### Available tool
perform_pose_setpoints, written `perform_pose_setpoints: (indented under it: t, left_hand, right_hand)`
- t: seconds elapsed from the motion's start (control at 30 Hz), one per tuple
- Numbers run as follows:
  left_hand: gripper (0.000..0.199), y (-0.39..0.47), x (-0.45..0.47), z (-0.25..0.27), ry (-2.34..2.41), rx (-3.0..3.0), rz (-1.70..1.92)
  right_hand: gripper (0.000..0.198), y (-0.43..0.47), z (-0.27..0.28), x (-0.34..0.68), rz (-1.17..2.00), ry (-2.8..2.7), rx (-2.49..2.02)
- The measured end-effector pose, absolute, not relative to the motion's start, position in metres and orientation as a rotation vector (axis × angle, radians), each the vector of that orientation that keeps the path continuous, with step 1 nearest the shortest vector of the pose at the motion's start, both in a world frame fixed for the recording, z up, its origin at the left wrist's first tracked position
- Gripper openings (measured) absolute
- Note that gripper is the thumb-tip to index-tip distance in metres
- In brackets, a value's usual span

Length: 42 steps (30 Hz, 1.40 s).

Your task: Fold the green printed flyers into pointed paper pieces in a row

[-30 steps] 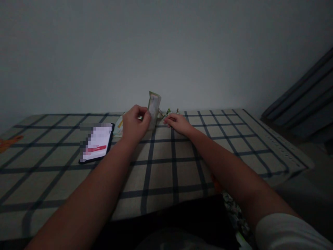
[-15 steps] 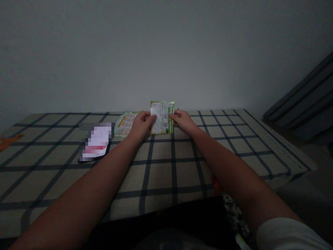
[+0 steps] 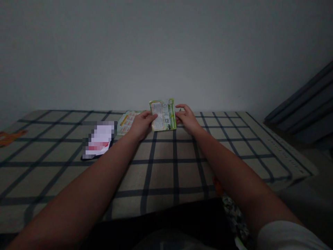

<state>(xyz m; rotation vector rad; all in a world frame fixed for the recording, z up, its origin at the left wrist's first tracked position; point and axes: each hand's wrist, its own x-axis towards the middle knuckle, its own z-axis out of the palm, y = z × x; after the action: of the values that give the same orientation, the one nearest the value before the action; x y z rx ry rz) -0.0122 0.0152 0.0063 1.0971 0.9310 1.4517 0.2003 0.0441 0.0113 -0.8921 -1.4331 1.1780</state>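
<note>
Holding a green-and-white packet (image 3: 166,119) by its left side

Gripping with the left hand (image 3: 142,124), closed on the packet's left edge, with the thumb laid over the print. Holding it raised and slightly tilted, printed side toward the camera, over the far part of a checked tablecloth (image 3: 163,170).

Poised at the packet's opposite edge with the right hand (image 3: 187,118), with the index finger lifted and the others curled below. Cannot tell contact from a narrow gap there, nor a true grip from mere nearness.

See, just left of the left hand, a second printed item (image 3: 127,122), lying flat and partly hidden behind that hand. Notice beside it a phone (image 3: 100,139), lying face up with a lit, pixelated screen.

Find farther out an orange item (image 3: 11,138) at the far left of the cloth and an orange patch (image 3: 218,186) partly covered by the right forearm (image 3: 234,177). Note a plain grey wall (image 3: 166,52) behind the far edge, a dark pleated curtain (image 3: 304,93) at right, and a white sleeve (image 3: 282,234) at lower right.
</note>
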Motion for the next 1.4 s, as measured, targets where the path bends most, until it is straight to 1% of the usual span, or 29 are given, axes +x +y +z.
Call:
perform_pose_setpoints:
  t: [0.13,0.23,0.37,0.47,0.5,0.57,0.67,0.77,0.83,1.03,1.2,1.3,1.4]
  left_hand:
    - [0.022,0.016,-0.012,0.010,0.917,0.987,1.478]
    - [0.023,0.015,-0.012,0.011,0.917,0.966,1.473]
    - [0.023,0.013,-0.012,0.011,0.916,0.951,1.472]
    - [0.018,0.012,-0.012,0.012,0.949,0.944,1.444]
    - [0.016,0.011,-0.011,0.013,0.969,0.934,1.430]
    - [0.014,0.011,-0.010,0.015,1.004,0.914,1.404]
    - [0.015,0.011,-0.009,0.017,0.990,0.931,1.373]
    - [0.031,0.008,-0.008,0.018,0.932,0.979,1.356]
    - [0.035,0.005,-0.008,0.018,0.911,1.039,1.362]
    - [0.031,0.004,-0.004,0.010,1.002,1.192,1.392]
    - [0.029,0.009,-0.005,0.006,1.048,1.201,1.427]
    - [0.026,0.008,-0.005,0.006,1.040,1.225,1.427]
    - [0.023,0.004,-0.004,0.007,1.051,1.252,1.399]
  right_hand:
    - [0.026,0.044,0.010,0.199,1.194,-1.535,-0.819]
    - [0.018,0.041,0.009,0.197,1.190,-1.608,-0.849]
    - [0.017,0.038,0.010,0.197,1.186,-1.613,-0.888]
    - [0.014,0.037,0.011,0.197,1.152,-1.622,-0.887]
    - [0.015,0.037,0.011,0.197,1.132,-1.616,-0.882]
    - [0.023,0.037,0.012,0.198,1.097,-1.582,-0.884]
    - [0.031,0.038,0.014,0.198,1.098,-1.507,-0.940]
    - [0.033,0.038,0.015,0.198,1.099,-1.488,-0.997]
    - [0.034,0.038,0.014,0.198,1.083,-1.503,-1.008]
    - [0.033,0.040,0.011,0.197,1.066,-1.517,-1.027]
    - [0.023,0.042,0.010,0.196,1.127,-1.431,-0.905]
    - [0.028,0.043,0.011,0.197,1.174,-1.335,-0.901]
    - [0.027,0.046,0.011,0.199,1.173,-1.304,-0.941]
